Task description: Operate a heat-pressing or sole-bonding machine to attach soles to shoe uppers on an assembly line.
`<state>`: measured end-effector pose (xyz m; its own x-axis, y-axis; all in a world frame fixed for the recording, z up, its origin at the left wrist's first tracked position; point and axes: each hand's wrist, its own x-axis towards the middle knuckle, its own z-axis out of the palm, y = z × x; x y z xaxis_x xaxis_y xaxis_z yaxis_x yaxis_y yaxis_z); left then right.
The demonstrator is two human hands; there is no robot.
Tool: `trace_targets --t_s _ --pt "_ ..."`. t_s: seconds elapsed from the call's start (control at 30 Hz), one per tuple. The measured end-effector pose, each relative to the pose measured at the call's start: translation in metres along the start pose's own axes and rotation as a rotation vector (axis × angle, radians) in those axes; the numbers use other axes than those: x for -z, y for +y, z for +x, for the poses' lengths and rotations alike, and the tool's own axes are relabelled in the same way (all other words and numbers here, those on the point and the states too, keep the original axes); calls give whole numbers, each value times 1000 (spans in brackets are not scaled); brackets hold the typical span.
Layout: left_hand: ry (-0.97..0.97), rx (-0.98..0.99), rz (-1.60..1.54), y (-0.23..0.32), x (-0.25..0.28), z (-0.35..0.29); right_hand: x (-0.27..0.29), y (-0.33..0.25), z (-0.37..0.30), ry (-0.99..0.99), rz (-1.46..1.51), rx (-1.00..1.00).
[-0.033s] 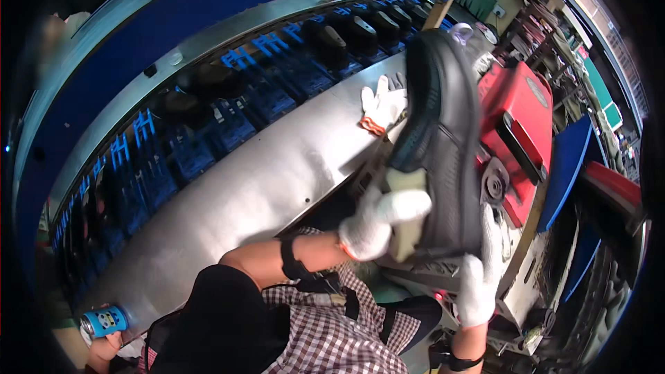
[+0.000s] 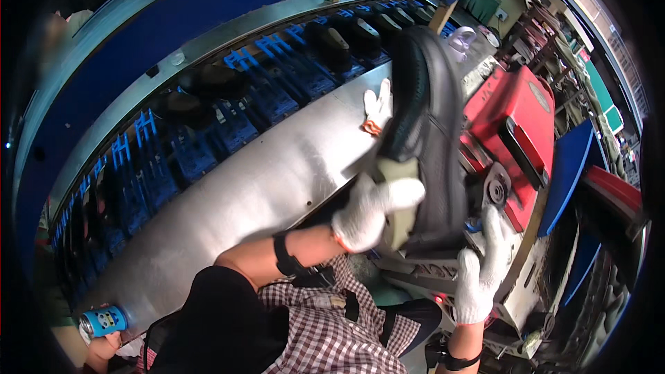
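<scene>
The largest thing is a conveyor [image 2: 208, 114] with blue-lit slats, which carries a row of dark shoes [image 2: 332, 38]. Along its near side runs a curved metal ledge [image 2: 228, 180], rising from lower left to upper right. To the right of the ledge's right end stands a red machine [image 2: 509, 131] with a round dark knob [image 2: 497, 187].

The black shoe [image 2: 440, 125] is in front of the ledge's right end and covers a part of it; it seems to be held in the air. Its long axis is almost upright in the view, leaning a little to the left at the top: the rounded end is far from the hands and the other end is close, between them.

The left hand [image 2: 370, 215], in a white glove, is the nearer one. It grips the shoe by a pale green block [image 2: 400, 228] at its lower left side, with the thumb over it; the other fingers I cannot see well. The gloved right hand [image 2: 481, 280] is open, fingers spread, just beside the lower right side and seemingly apart.

A loose white glove [image 2: 377, 105] lies near the ledge's right end. Beside the ledge's left end, another person's hand [image 2: 105, 346] holds a blue can [image 2: 107, 320].
</scene>
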<state>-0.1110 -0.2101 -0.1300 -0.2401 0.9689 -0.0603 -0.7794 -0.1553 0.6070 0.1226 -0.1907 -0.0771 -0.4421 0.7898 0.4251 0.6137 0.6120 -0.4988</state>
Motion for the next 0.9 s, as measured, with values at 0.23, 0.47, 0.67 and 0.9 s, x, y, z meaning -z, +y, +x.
trace_targets --t_s 0.23,0.47,0.67,0.9 --pt "549 -129 223 80 98 162 -14 20 17 261 -452 -10" --pt "555 -178 537 148 177 300 -13 24 27 305 -495 -72" --pt "1315 -64 1097 137 219 329 -20 29 31 301 -519 -72" --pt "861 -366 1015 127 241 274 -16 30 25 287 -533 -26"
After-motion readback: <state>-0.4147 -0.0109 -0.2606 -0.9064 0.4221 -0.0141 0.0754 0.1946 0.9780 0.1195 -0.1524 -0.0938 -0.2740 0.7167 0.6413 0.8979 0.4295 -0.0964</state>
